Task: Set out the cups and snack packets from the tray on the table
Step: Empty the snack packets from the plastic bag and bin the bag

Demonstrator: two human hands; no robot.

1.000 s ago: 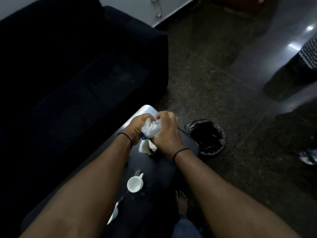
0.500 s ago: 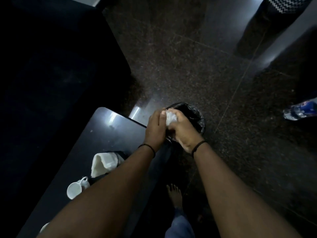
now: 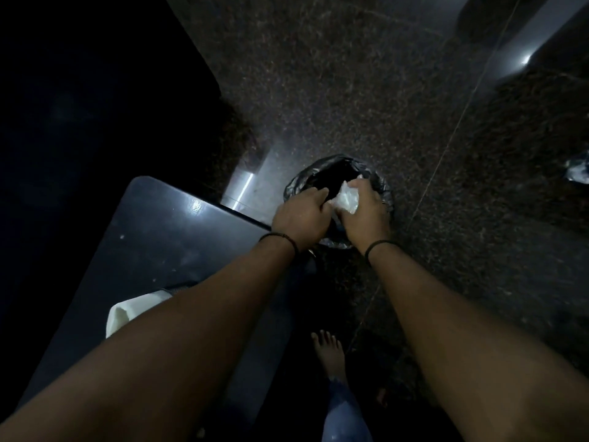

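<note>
Both hands hover over a small bin lined with a black bag [image 3: 299,186] on the floor, just past the table's far corner. My right hand [image 3: 366,215] is shut on a crumpled clear plastic wrapper [image 3: 347,199], held above the bin's opening. My left hand [image 3: 301,218] sits beside it with fingers curled down into the bin's mouth; whether it still pinches the wrapper is hidden. A white jug-like vessel [image 3: 127,311] lies on the dark table [image 3: 165,237], partly covered by my left forearm. The cups are out of view.
A dark sofa [image 3: 79,106] fills the left side beyond the table. My bare foot [image 3: 328,349] stands on the speckled stone floor beside the table. A plastic bottle [image 3: 578,172] lies at the right edge of the floor.
Both hands carried the wrapper from above the table, off its corner and out over the bin. My view swung right and down, so the white cups slid out of sight.
</note>
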